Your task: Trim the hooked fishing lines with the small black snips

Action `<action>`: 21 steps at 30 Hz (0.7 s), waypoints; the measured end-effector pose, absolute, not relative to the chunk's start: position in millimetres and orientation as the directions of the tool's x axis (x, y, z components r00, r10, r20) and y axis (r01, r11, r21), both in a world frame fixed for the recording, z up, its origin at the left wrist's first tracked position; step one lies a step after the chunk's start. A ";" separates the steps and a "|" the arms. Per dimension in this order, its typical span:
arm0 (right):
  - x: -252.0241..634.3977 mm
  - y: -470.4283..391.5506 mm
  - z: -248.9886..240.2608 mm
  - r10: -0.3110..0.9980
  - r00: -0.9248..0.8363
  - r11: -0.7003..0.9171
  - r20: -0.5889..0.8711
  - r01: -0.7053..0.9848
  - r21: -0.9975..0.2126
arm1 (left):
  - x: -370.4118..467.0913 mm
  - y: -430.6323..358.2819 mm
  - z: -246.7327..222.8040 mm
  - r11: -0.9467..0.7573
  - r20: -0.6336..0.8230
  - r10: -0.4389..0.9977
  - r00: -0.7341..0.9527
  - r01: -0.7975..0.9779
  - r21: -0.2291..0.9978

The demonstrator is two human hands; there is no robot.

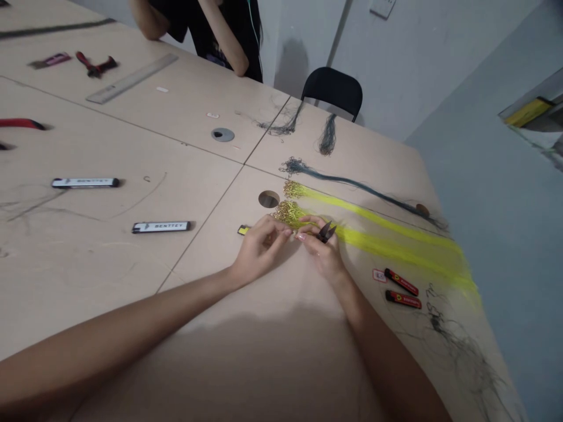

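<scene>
Over the table's near middle, my left hand pinches with thumb and forefinger; whatever lies between the fingertips is too small to make out. Close beside it, my right hand is closed around small scissors, whose dark blades poke up past the fingers. Its thumb and forefinger also meet in a pinch facing the left one. Just behind both hands lies a bundle of yellow line with a cluster of gold fish hooks at its end. A second yellow bundle with gold hooks runs behind it.
Farther back lie dark line bundles with hooks. Red lighters and tangled dark line are on the right; white lighters, a ruler and pliers on the left. A person leans at the far edge.
</scene>
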State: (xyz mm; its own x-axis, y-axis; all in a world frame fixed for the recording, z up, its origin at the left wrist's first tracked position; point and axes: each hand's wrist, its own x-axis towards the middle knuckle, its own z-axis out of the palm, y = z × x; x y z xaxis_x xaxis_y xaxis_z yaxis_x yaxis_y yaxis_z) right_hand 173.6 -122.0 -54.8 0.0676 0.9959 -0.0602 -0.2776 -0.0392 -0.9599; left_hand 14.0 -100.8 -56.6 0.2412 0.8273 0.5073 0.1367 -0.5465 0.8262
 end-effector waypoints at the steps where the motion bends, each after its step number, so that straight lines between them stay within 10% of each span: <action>1: 173.5 -121.6 -55.0 0.994 0.087 -0.037 -0.065 -0.285 -0.958 | 13.9 -100.8 -56.1 -0.543 0.503 0.830 0.242 0.139 0.828; 21: 167.9 -123.7 -56.8 0.986 0.167 0.019 -0.017 -0.211 -0.977 | 13.7 -99.8 -58.9 -0.510 0.471 0.854 0.220 0.177 0.842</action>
State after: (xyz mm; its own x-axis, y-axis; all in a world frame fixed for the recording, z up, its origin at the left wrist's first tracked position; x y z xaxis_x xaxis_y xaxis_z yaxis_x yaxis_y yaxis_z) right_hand 167.9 -123.7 -56.8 0.1673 0.9858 -0.0167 -0.2112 0.0193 -0.9773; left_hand 13.7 -99.8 -58.9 0.2196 0.8541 0.4715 0.1770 -0.5101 0.8417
